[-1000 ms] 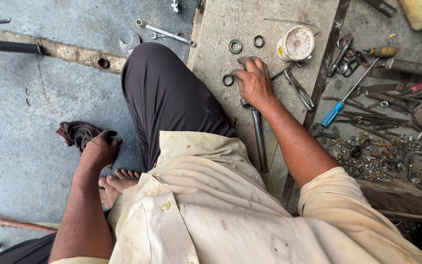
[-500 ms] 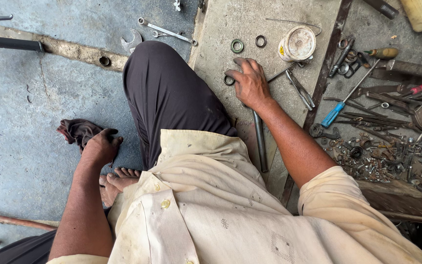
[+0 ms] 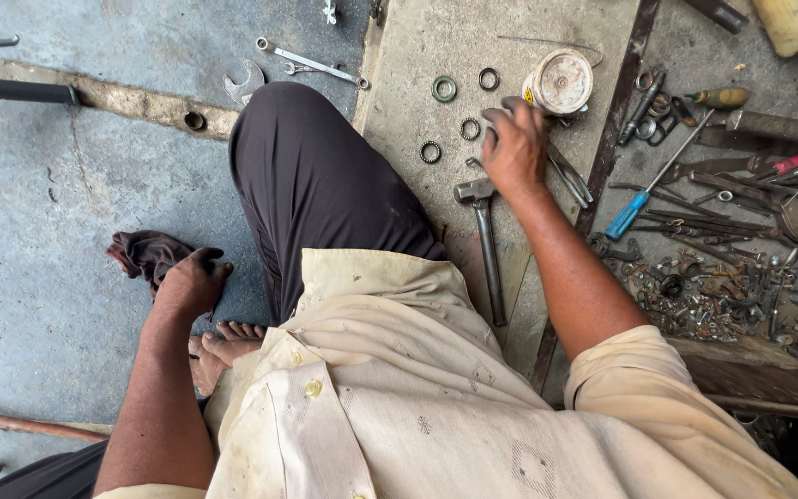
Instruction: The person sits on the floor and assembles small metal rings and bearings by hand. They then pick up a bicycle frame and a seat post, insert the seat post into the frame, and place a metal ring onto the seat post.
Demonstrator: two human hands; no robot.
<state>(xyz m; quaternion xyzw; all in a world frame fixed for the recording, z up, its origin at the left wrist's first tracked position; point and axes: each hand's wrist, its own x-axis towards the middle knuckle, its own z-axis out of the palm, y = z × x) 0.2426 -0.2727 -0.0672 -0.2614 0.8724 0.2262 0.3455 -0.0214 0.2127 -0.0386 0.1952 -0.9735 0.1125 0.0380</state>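
Down on the concrete floor [image 3: 39, 305], the person sits with one knee raised in dark trousers [image 3: 316, 185], a cream shirt filling the near part of the view; the right hand [image 3: 514, 148] reaches far over a concrete slab [image 3: 436, 46], palm down, its fingers [image 3: 496, 115] curled together at the near edge of a round white tin [image 3: 561, 81], though whether they pinch anything cannot be told from above; just left of that hand lie four small rings, a greenish ring [image 3: 444, 89] and a dark ring [image 3: 489, 79] farther off, two toothed bearing rings [image 3: 470, 128] nearer; a hammer [image 3: 482, 240] lies just near the hand, its head beside the wrist and its handle running toward the person; a pair of pliers [image 3: 570, 180] sticks out to the right from under the hand. The left hand [image 3: 187, 282] rests low on the floor at the left, fingers bent and pressed down on a dark brown rag [image 3: 145, 254], beside a bare foot [image 3: 219, 346]. Far left of the knee lie a combination wrench [image 3: 311, 63] and an open-end spanner head [image 3: 245, 85]; to the right, a blue-handled screwdriver [image 3: 634, 208] lies among a heap of scattered tools, nuts and bolts [image 3: 713, 296].
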